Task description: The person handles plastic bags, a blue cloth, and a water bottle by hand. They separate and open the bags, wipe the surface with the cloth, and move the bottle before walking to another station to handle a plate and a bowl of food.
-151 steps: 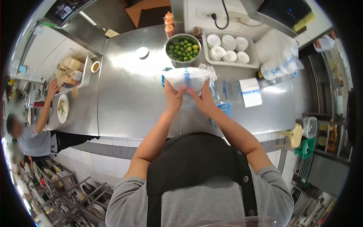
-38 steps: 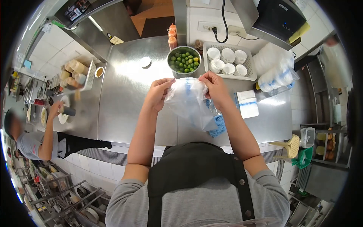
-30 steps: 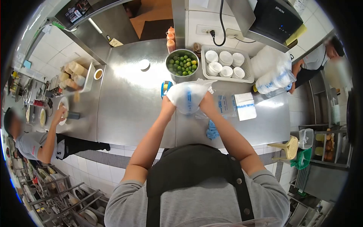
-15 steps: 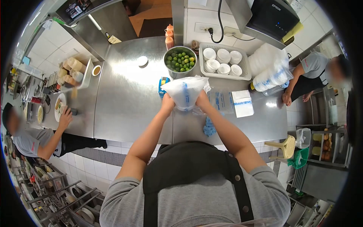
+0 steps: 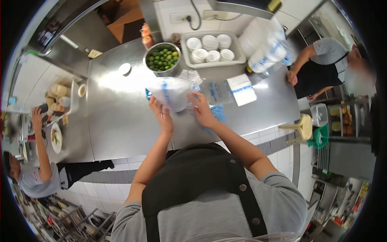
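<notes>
A translucent white plastic bag (image 5: 171, 93) with blue print stands, full-looking, over the steel counter (image 5: 121, 117) in front of me. My left hand (image 5: 162, 115) is at its lower left side, fingers spread and open. At its right side is my right hand (image 5: 201, 109), fingers stretched out and apart, close to or touching the plastic. What the bag contains is hidden. Flat printed plastic bags (image 5: 216, 92) lie right of my right hand, and a crumpled blue cloth or glove (image 5: 217, 113) lies just beyond my right wrist.
Behind the bag stand a steel pot of green limes (image 5: 163, 59) and a white basket (image 5: 242, 59) of stacked bowls. A folded white napkin (image 5: 242, 89) and wrapped cups (image 5: 268, 56) are at right. Co-workers stand at left (image 5: 38, 181) and right (image 5: 328, 66).
My hands have loosened from the bag's sides, fingers now spread, and the bag sits tilted leftward. The view has turned. The left co-worker's hand moved from the plate to the back shelf.
</notes>
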Demonstrator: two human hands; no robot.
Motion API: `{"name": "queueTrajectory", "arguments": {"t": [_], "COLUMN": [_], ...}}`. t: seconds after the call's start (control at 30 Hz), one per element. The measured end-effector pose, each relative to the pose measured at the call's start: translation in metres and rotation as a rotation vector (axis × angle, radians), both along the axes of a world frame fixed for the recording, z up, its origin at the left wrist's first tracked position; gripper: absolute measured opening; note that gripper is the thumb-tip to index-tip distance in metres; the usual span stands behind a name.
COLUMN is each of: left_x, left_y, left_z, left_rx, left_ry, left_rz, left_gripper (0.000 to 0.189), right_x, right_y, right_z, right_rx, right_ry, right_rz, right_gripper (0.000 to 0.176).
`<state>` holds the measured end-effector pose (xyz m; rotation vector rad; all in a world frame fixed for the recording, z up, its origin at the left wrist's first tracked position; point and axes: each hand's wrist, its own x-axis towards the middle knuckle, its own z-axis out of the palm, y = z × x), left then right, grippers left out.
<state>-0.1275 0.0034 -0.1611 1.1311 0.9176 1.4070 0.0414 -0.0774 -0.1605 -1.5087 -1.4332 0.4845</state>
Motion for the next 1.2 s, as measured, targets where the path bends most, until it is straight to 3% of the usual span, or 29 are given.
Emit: {"name": "queueTrajectory", "arguments": {"t": [0.1, 0.13, 0.2, 0.23, 0.33, 0.43, 0.57, 0.63, 0.7, 0.77, 0.83, 0.9, 0.93, 1.03, 1.1, 1.2], "left_x": [0.011, 0.017, 0.026, 0.027, 0.035, 0.046, 0.056, 0.057, 0.056, 0.050, 0.044, 0.032, 0.023, 0.010, 0.015, 0.025], "left_y": [-0.005, -0.003, 0.001, 0.004, 0.009, 0.011, 0.025, 0.031, 0.031, 0.023, 0.008, -0.014, -0.028, -0.052, -0.051, -0.044], "left_z": [0.003, 0.002, -0.001, -0.004, -0.004, 0.005, -0.006, -0.013, -0.018, -0.018, -0.021, -0.051, -0.061, -0.073, -0.025, 0.093], "left_rx": [0.320, 0.266, 0.158, 0.147, 0.125, 0.104, 0.077, 0.090, 0.118, 0.149, 0.142, -0.026, -0.134, -0.351, -0.320, 0.286], "left_ry": [0.419, 0.416, 0.418, 0.448, 0.526, 0.559, 0.483, 0.518, 0.660, 0.669, 0.513, 0.487, 0.467, 0.372, 0.261, 0.489], "left_rz": [-0.027, -0.011, 0.024, 0.007, 0.016, 0.126, 0.181, 0.206, 0.259, 0.227, 0.219, 0.217, 0.047, -0.619, -0.948, -0.706], "left_gripper": [0.116, 0.118, 0.124, 0.122, 0.118, 0.112, 0.108, 0.108, 0.109, 0.105, 0.096, 0.075, 0.065, 0.038, 0.050, 0.067], "right_x": [0.020, 0.028, 0.058, 0.071, 0.080, 0.100, 0.163, 0.187, 0.190, 0.186, 0.174, 0.148, 0.135, 0.109, 0.088, 0.063], "right_y": [-0.031, -0.038, -0.062, -0.073, -0.098, -0.091, -0.077, -0.085, -0.093, -0.090, -0.084, -0.062, -0.053, -0.032, -0.018, -0.011], "right_z": [0.007, 0.009, -0.018, -0.029, -0.029, -0.034, -0.054, -0.069, -0.072, -0.067, -0.055, -0.021, -0.006, 0.018, 0.042, 0.094], "right_rx": [0.002, 0.020, -0.155, -0.244, -0.315, -0.310, -0.087, -0.339, -0.464, -0.394, -0.082, 0.114, 0.203, 0.104, 0.102, -0.026], "right_ry": [-0.045, -0.036, -0.263, -0.372, -0.282, -0.207, -0.332, -0.593, -0.526, -0.581, -0.446, -0.300, -0.223, 0.220, 0.154, 0.049], "right_rz": [-0.148, -0.224, -0.108, -0.048, 0.058, -0.021, -0.925, -1.107, -0.973, -0.905, -0.836, -0.800, -0.781, -0.464, -0.251, -0.030], "right_gripper": [0.055, 0.053, 0.045, 0.041, 0.031, 0.035, 0.035, 0.029, 0.025, 0.020, 0.012, 0.007, 0.007, 0.011, 0.013, 0.013]}}
